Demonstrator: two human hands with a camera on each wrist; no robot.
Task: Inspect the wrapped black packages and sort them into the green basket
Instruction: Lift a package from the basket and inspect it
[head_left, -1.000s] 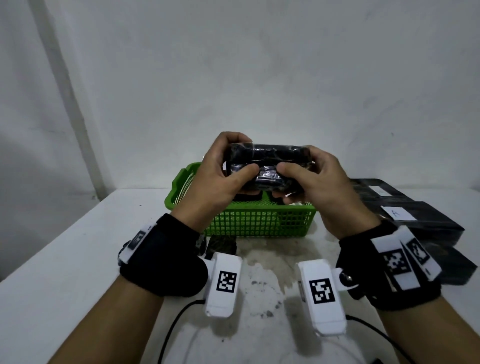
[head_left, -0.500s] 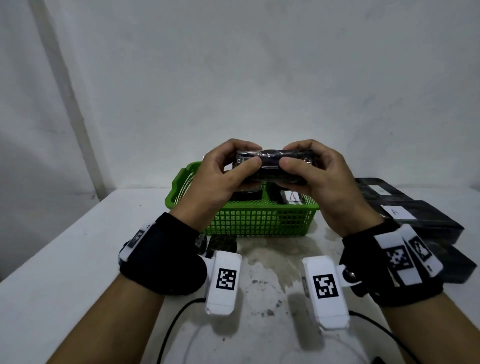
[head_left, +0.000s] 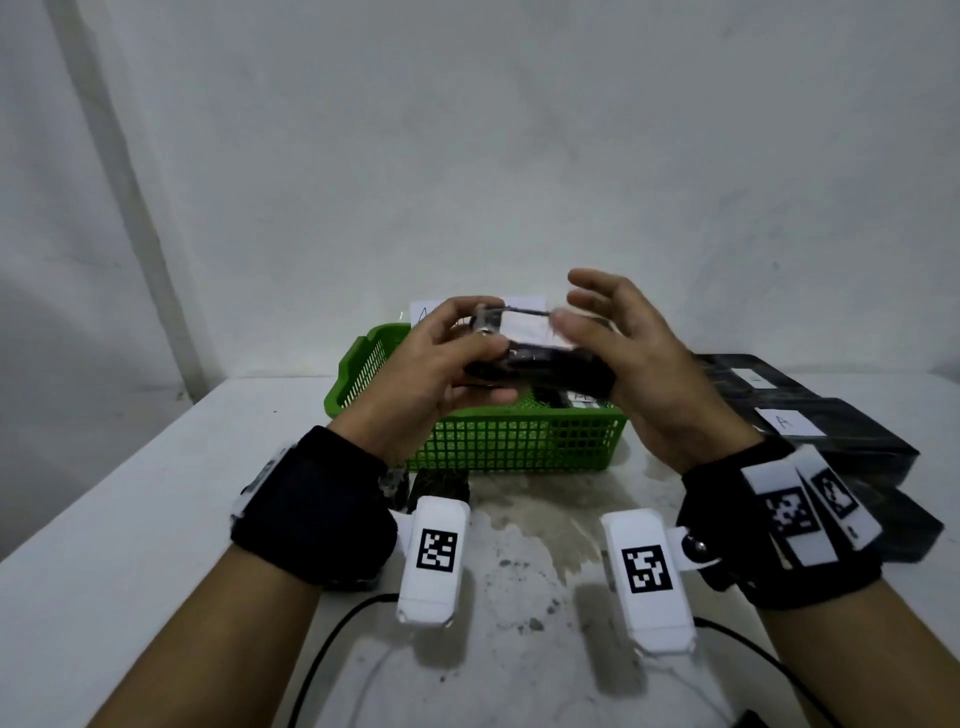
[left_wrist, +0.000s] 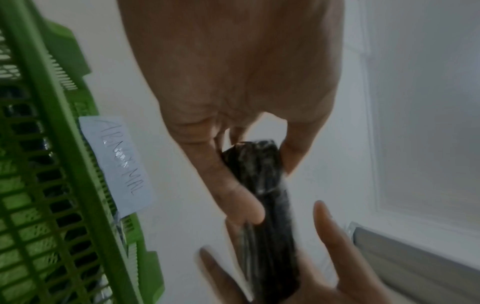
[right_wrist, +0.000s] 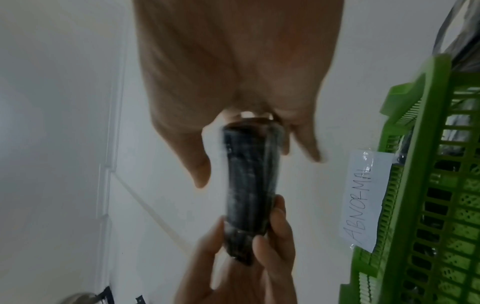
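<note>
Black wrapped package lies long-axis left–right above the green basket; your left hand pinches its left end, your right hand splays loosely at the other.

Motion-blurred right fingers and package

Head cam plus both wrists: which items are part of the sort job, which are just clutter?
Job:
- wrapped black package, held between left hand and right hand
- green basket
- ABNORMAL label
- waiting black packages

Clutter:
- black cables
- table
</note>
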